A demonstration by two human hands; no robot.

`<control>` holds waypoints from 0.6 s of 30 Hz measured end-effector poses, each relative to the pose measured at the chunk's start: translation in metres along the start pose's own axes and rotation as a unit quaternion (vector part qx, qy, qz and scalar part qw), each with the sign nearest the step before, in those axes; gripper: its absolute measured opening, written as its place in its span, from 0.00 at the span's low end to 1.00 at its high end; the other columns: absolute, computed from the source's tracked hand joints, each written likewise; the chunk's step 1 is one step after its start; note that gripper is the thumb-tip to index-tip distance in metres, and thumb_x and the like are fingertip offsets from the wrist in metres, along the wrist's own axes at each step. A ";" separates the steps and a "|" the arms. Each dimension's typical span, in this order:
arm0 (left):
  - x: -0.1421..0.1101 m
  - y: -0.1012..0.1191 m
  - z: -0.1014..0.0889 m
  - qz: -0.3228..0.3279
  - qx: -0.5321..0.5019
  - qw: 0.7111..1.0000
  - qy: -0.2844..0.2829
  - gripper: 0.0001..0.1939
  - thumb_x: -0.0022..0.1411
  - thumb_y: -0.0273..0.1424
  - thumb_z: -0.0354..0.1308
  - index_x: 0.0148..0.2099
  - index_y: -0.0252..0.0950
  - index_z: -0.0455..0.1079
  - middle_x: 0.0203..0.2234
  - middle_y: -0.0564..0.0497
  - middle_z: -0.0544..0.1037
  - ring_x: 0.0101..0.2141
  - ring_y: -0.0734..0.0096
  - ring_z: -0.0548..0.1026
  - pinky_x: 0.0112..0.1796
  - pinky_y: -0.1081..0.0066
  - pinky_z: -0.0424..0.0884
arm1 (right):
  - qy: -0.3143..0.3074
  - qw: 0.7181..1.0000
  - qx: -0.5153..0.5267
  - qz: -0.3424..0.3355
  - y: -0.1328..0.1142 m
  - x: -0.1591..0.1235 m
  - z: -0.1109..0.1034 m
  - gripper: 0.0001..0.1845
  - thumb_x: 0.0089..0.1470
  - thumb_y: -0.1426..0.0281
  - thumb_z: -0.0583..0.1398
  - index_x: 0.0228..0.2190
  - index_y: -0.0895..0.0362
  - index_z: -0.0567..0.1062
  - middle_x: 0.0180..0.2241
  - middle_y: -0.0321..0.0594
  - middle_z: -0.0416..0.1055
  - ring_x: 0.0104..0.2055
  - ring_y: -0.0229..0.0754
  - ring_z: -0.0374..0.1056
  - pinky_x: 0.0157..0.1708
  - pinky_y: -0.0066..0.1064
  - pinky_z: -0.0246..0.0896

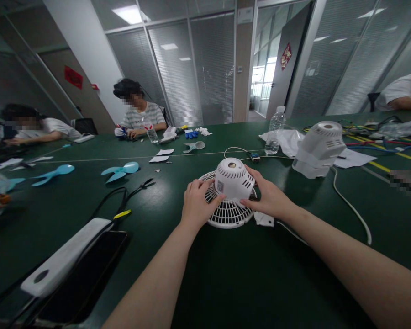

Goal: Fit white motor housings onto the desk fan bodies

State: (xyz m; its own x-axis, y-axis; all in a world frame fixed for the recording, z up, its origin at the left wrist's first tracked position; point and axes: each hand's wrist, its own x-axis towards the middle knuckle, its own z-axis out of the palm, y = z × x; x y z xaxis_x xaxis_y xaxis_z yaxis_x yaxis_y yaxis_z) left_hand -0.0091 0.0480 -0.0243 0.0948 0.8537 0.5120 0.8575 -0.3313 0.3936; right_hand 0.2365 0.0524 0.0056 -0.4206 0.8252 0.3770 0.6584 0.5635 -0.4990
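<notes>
A white fan motor housing point(233, 183), slotted around its top, sits in the middle of a round white fan grille point(230, 218) on the green table. My left hand point(199, 203) curves around the left side of the housing, with its thumb at the lower front and its fingers over the grille. On the other side, my right hand point(267, 194) grips the housing between thumb and fingers. Part of the grille is hidden behind the housing and hands. A small white piece point(263, 219) lies beside the grille, below my right hand.
To the right stand another white motor housing point(320, 151) with a cable and a plastic bottle point(276, 130). Blue fan blades point(120, 172), a white power strip point(66, 258) and a dark phone point(85, 276) lie leftward. Co-workers point(142, 112) sit across the table.
</notes>
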 end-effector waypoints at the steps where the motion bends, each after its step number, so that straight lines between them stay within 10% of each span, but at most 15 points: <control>1: 0.000 0.000 0.000 0.001 0.002 1.000 -0.001 0.27 0.57 0.47 0.61 0.57 0.44 0.67 0.44 0.46 0.70 0.49 0.54 0.67 0.49 0.52 0.68 | -0.001 1.000 0.001 0.001 0.000 0.000 0.000 0.54 0.48 0.55 0.64 0.67 0.50 0.43 0.58 0.50 0.66 0.55 0.64 0.66 0.51 0.61 0.64; 18: 0.002 -0.001 0.005 0.032 -0.059 0.997 -0.048 0.26 0.62 0.38 0.57 0.61 0.41 0.60 0.58 0.46 0.70 0.58 0.56 0.66 0.58 0.51 0.61 | -0.003 0.999 -0.052 0.017 -0.002 -0.001 0.003 0.56 0.47 0.50 0.64 0.67 0.52 0.42 0.61 0.53 0.61 0.55 0.64 0.66 0.51 0.60 0.65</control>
State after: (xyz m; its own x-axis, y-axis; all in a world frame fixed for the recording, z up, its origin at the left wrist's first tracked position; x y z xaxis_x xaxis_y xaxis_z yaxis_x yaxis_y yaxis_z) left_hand -0.0076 0.0522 -0.0274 0.1999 0.8618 0.4663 0.7832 -0.4264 0.4524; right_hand 0.2336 0.0506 0.0037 -0.4002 0.8442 0.3565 0.7332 0.5284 -0.4280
